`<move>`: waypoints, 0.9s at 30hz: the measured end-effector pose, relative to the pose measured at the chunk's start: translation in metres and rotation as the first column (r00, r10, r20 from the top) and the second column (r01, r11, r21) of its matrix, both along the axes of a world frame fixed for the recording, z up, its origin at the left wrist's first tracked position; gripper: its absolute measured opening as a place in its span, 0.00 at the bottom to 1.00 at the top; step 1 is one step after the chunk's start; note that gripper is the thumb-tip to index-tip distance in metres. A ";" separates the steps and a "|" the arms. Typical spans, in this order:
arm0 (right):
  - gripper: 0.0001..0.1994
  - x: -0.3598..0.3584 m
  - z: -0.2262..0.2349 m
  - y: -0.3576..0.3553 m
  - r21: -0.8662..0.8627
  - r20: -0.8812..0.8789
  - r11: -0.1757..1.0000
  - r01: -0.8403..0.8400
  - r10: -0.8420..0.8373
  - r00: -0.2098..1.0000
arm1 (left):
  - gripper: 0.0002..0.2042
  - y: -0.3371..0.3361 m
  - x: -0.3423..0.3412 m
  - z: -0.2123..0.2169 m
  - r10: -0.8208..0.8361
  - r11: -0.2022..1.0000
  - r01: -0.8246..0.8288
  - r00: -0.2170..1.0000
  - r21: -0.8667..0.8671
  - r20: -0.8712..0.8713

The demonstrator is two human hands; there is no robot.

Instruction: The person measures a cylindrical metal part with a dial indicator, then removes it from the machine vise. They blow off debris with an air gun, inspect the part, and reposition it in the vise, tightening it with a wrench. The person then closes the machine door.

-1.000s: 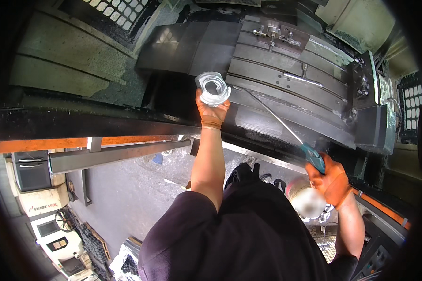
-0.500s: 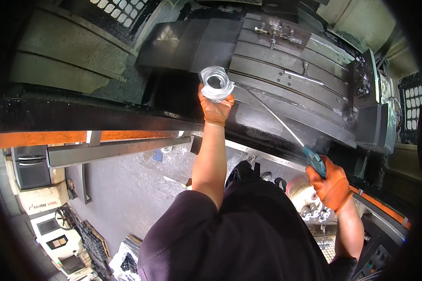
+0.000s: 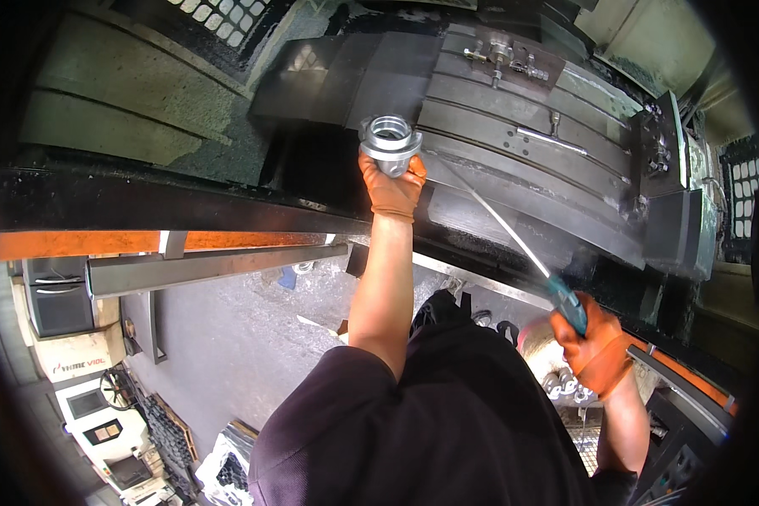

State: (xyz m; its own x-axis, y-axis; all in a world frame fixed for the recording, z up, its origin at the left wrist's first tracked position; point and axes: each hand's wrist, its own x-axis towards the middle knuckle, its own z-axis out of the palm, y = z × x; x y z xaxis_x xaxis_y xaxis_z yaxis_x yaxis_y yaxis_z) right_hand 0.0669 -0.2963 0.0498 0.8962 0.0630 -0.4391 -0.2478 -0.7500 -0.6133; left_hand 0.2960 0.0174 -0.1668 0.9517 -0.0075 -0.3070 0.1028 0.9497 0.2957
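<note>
My left hand (image 3: 395,196), in an orange glove, holds a silvery flanged metal fitting (image 3: 390,154) from below, its round open bore facing up. My gloved right hand (image 3: 600,350) grips the teal handle of an air blow gun (image 3: 570,309) at the lower right. The gun's long thin nozzle slants up and left toward the fitting. Its tip is blurred and appears to end just right of the fitting, apart from it. Glove and flange hide the fitting's underside.
Beyond my hands lies a slotted machine table (image 3: 481,126) with a clamping fixture (image 3: 499,55) at its back. Another fixture (image 3: 659,143) stands upright at the right. An orange-edged sill (image 3: 76,245) runs in front of me. Several metal parts (image 3: 567,390) sit below my right arm.
The fitting has turned in my left hand, its flange now seen more from the side. My right hand and the blow gun have shifted slightly down, drawing the nozzle away from the fitting.
</note>
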 end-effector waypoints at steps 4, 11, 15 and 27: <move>0.14 -0.002 0.004 0.007 0.023 0.105 0.997 -0.072 0.069 0.992 | 0.27 -0.002 0.002 0.010 0.072 0.996 -0.070 0.997 0.060 -0.028; 0.16 -0.005 0.012 0.005 0.120 0.143 0.990 -0.076 0.058 0.988 | 0.29 -0.006 -0.007 0.024 0.156 0.928 -0.177 0.984 0.327 0.087; 0.18 -0.003 0.014 0.006 0.075 0.287 0.992 -0.106 0.080 0.955 | 0.32 -0.003 -0.013 0.033 0.119 0.869 -0.258 0.936 0.421 0.330; 0.21 -0.010 0.031 -0.012 0.249 0.233 0.968 -0.023 -0.037 0.972 | 0.35 -0.003 -0.013 0.059 0.047 0.822 -0.344 0.836 0.455 0.546</move>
State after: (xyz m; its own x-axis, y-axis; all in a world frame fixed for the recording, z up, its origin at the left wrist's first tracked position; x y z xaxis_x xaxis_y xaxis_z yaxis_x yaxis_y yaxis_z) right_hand 0.0566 -0.3083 0.0807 0.9726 0.1362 -0.1882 -0.0797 -0.5655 -0.8209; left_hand 0.2833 0.0142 -0.1081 0.9295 0.2133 0.3008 -0.3669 0.6171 0.6961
